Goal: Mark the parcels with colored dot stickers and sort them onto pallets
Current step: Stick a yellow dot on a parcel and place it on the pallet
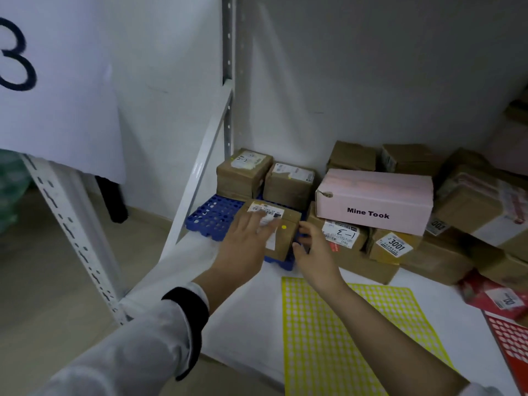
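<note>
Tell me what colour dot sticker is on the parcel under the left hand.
Yellow. The dot sticker sits on the parcel top, seen in the head view.

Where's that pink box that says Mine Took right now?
The pink box sits right of centre in the head view, stacked on brown parcels, just right of the blue pallet and beyond the right hand.
</note>
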